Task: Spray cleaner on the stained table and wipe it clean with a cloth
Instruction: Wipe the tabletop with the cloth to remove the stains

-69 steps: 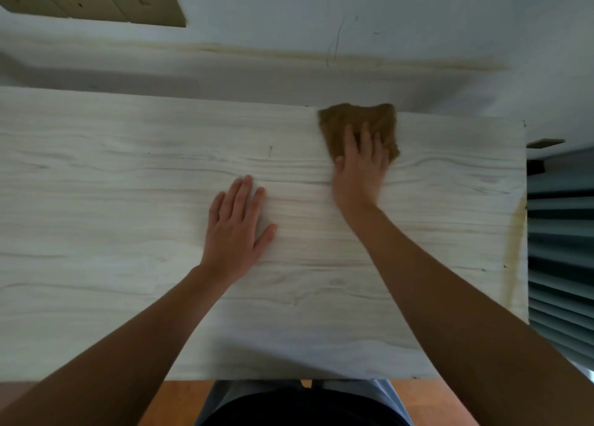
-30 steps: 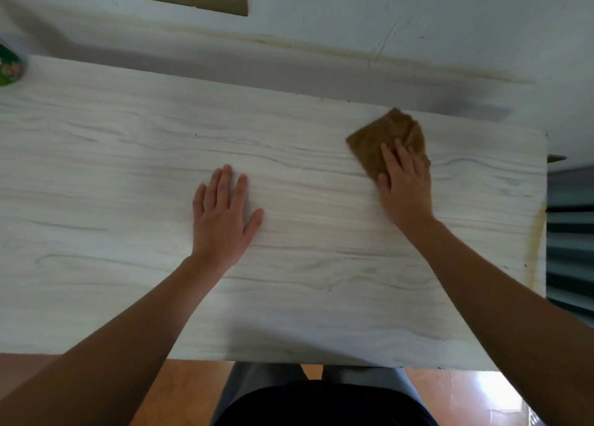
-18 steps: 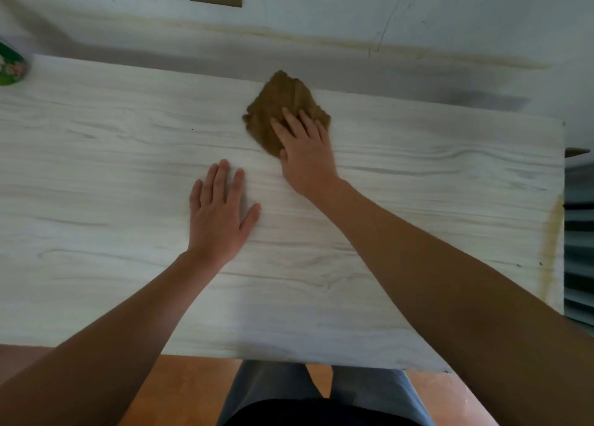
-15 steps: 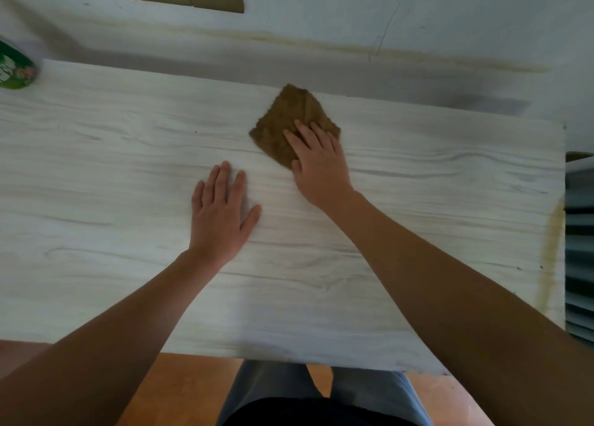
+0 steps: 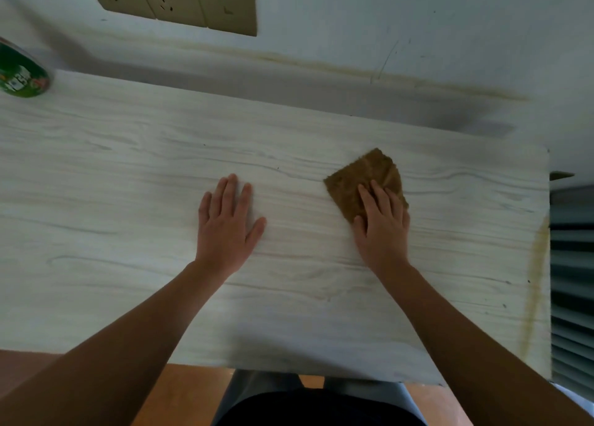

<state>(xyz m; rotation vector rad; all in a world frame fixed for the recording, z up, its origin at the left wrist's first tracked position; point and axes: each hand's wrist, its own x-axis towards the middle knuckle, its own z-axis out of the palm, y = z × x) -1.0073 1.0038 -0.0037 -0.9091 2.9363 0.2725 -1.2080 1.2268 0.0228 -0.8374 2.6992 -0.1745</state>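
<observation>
Table (image 5: 96, 281): pale wood-grain top, near edge just above the person's lap; long axis runs 9 to 3 o'clock
Left hand (image 5: 225, 229): flat on the bare top near the middle; fingers straight, slightly spread, pointing to 12 o'clock, holding nothing; it reads as a brace
Right hand (image 5: 382, 229): at 3 o'clock from the left hand, well apart from it; fingers straight and close together, pressing down on the cloth rather than curled round it
Cloth (image 5: 360, 175): brown, folded to a rough diamond, flat on the table; its near part lies under the right fingers, the rest sticks out toward 11 o'clock from the palm
Stain (image 5: 532, 281): yellowish streak along the table's right edge, long axis 12 to 6 o'clock; about 4 o'clock from the right hand, well apart; the right hand is much the nearer
Step in hand: wiping, by my judgement; the streak looks unreached, so the coming stroke likely means sliding the cloth toward 4 o'clock, then along the streak
Green container (image 5: 22, 72): far left corner, 10 o'clock from the left hand, cut by the frame edge; whether it is the cleaner I cannot tell
Wall sockets (image 5: 180, 1): on the wall beyond the far edge, at 11 o'clock
</observation>
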